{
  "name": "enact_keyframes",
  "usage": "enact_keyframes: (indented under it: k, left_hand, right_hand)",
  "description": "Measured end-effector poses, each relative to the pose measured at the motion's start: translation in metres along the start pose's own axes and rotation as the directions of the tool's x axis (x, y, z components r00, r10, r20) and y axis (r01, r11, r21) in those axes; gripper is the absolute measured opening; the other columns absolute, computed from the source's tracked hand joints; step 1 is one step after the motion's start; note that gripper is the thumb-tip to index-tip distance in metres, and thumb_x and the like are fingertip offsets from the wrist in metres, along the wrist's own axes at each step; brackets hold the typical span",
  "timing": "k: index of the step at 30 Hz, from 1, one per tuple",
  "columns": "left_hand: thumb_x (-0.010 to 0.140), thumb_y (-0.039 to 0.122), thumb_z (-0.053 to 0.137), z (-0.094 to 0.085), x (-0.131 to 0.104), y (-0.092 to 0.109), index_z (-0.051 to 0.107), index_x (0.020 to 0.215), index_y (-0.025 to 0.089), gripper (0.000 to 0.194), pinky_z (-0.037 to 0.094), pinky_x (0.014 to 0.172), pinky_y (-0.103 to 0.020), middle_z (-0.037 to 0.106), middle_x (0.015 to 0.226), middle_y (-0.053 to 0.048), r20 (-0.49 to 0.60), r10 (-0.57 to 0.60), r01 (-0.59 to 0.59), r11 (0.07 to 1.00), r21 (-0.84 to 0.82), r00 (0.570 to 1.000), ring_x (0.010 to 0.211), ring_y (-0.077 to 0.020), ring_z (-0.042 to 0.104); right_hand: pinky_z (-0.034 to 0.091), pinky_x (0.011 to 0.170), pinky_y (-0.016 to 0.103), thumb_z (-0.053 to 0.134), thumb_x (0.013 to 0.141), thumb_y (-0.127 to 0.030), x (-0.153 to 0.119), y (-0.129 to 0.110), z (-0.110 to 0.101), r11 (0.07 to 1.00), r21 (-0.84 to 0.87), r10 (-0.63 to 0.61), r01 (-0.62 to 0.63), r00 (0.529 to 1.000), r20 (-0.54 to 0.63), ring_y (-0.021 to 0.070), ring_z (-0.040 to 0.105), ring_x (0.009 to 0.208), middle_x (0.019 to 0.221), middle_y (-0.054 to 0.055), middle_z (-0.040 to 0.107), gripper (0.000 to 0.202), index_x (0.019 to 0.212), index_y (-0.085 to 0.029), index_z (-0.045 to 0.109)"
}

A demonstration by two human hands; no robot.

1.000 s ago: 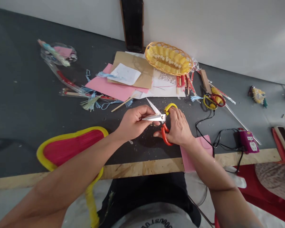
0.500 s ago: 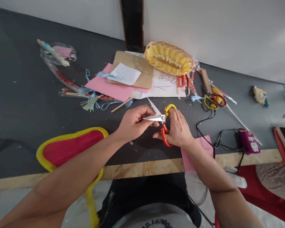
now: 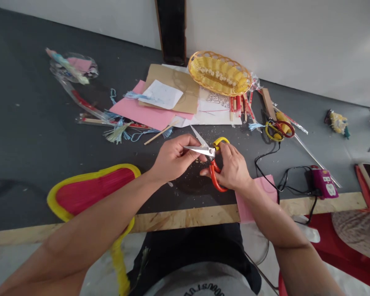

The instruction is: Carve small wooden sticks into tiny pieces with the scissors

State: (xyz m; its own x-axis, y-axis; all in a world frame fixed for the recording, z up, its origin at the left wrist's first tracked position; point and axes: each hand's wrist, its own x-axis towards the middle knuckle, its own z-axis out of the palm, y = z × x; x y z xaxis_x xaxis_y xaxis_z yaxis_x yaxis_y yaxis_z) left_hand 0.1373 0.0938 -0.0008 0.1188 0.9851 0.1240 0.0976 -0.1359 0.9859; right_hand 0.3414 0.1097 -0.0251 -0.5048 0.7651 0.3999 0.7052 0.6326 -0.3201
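My right hand [image 3: 232, 166] grips a pair of scissors [image 3: 206, 151] by its handles, one loop yellow and the other red. The blades are spread and point left, across the fingers of my left hand [image 3: 177, 158]. Those left fingers are pinched together right behind the lower blade; what they hold is too small and too covered to make out. Pale crumbs [image 3: 199, 164] lie scattered on the dark table under both hands.
A yellow wicker basket [image 3: 200, 80] stands at the back beside brown card [image 3: 169, 74] and pink paper [image 3: 132, 109]. Left lies a red fan-shaped piece with yellow edging [image 3: 95, 187]. To the right are a second pair of scissors [image 3: 285, 128], a black cord and a purple box [image 3: 323, 183].
The scissor handles have spread slightly, the red loop shifting a little toward me. My left hand has hardly moved.
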Motion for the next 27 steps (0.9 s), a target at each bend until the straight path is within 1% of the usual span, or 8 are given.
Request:
enact_keyframes:
  k: [7, 10, 12, 14, 16, 19, 23, 27]
  left_hand:
    - [0.087, 0.030, 0.065, 0.0023, -0.0001, 0.0036, 0.064, 0.080, 0.019, 0.013, 0.054, 0.060, -0.025, 0.075, 0.068, -0.004, 0.002, -0.039, 0.039, 0.999, -0.026, 0.999, 0.065, -0.0162, 0.071]
    - [0.087, 0.031, 0.065, 0.0023, 0.0001, 0.0010, 0.065, 0.082, 0.018, 0.014, 0.052, 0.057, -0.025, 0.075, 0.071, -0.004, -0.011, -0.041, 0.041, 0.999, -0.008, 0.999, 0.064, -0.0156, 0.070]
    - [0.086, 0.031, 0.066, 0.0020, 0.0007, -0.0015, 0.065, 0.084, 0.018, 0.013, 0.048, 0.052, -0.023, 0.074, 0.073, -0.003, -0.045, -0.026, 0.027, 1.000, 0.006, 0.999, 0.059, -0.0131, 0.065]
    - [0.085, 0.029, 0.067, 0.0018, 0.0015, -0.0029, 0.065, 0.083, 0.019, 0.011, 0.044, 0.048, -0.022, 0.070, 0.070, -0.001, -0.078, 0.007, -0.005, 1.000, 0.027, 0.997, 0.053, -0.0104, 0.059]
    - [0.084, 0.027, 0.066, 0.0015, 0.0020, -0.0018, 0.065, 0.080, 0.019, 0.009, 0.043, 0.048, -0.022, 0.066, 0.066, 0.001, -0.090, 0.041, -0.036, 0.997, 0.064, 0.995, 0.051, -0.0095, 0.055]
    - [0.083, 0.024, 0.064, 0.0006, 0.0018, 0.0031, 0.066, 0.077, 0.020, 0.007, 0.044, 0.054, -0.022, 0.068, 0.069, 0.001, -0.087, 0.064, -0.051, 0.989, 0.139, 0.994, 0.059, -0.0111, 0.057]
    - [0.077, 0.019, 0.062, -0.0015, 0.0018, 0.0069, 0.067, 0.077, 0.019, 0.005, 0.043, 0.055, -0.023, 0.069, 0.070, 0.001, -0.044, 0.054, -0.046, 0.984, 0.174, 0.998, 0.060, -0.0115, 0.055]
    - [0.076, 0.018, 0.060, -0.0036, 0.0036, 0.0050, 0.066, 0.076, 0.019, 0.006, 0.042, 0.054, -0.023, 0.067, 0.069, 0.001, -0.002, 0.029, -0.029, 0.985, 0.168, 1.000, 0.058, -0.0112, 0.053]
  right_hand:
    - [0.054, 0.073, 0.038, 0.044, 0.091, -0.077, -0.0043, 0.0019, -0.0049, 0.998, -0.055, 0.029, -0.026, 0.998, 0.050, 0.0246, 0.064, 0.078, 0.084, 0.009, 0.064, 0.063, 0.108, -0.017, 0.053]
    - [0.054, 0.075, 0.040, 0.045, 0.091, -0.075, -0.0022, 0.0030, -0.0030, 0.998, -0.055, 0.022, -0.021, 0.999, 0.028, 0.0259, 0.063, 0.081, 0.086, 0.010, 0.065, 0.061, 0.107, -0.017, 0.052]
    - [0.054, 0.077, 0.043, 0.045, 0.090, -0.076, -0.0002, 0.0034, -0.0012, 0.998, -0.056, 0.028, -0.027, 1.000, 0.011, 0.0276, 0.063, 0.083, 0.089, 0.011, 0.065, 0.061, 0.107, -0.018, 0.052]
    - [0.054, 0.081, 0.046, 0.046, 0.089, -0.077, 0.0012, 0.0034, 0.0001, 0.997, -0.061, 0.053, -0.052, 0.999, 0.007, 0.0298, 0.063, 0.088, 0.094, 0.013, 0.065, 0.063, 0.110, -0.018, 0.051]
    - [0.053, 0.085, 0.048, 0.047, 0.086, -0.080, 0.0016, 0.0029, 0.0007, 0.995, -0.067, 0.072, -0.071, 0.997, 0.009, 0.0323, 0.063, 0.095, 0.100, 0.015, 0.065, 0.067, 0.114, -0.018, 0.050]
    - [0.052, 0.089, 0.052, 0.046, 0.082, -0.085, 0.0012, 0.0013, -0.0001, 0.995, -0.068, 0.074, -0.072, 0.997, 0.031, 0.0353, 0.062, 0.104, 0.108, 0.018, 0.063, 0.078, 0.119, -0.016, 0.048]
    - [0.051, 0.092, 0.055, 0.046, 0.079, -0.088, 0.0010, -0.0001, -0.0015, 0.995, -0.061, 0.080, -0.076, 0.995, 0.067, 0.0367, 0.060, 0.108, 0.112, 0.020, 0.062, 0.084, 0.122, -0.015, 0.047]
    - [0.051, 0.091, 0.055, 0.043, 0.080, -0.090, 0.0010, 0.0012, -0.0013, 0.996, -0.049, 0.076, -0.073, 0.995, 0.061, 0.0360, 0.060, 0.105, 0.109, 0.020, 0.062, 0.085, 0.119, -0.015, 0.048]
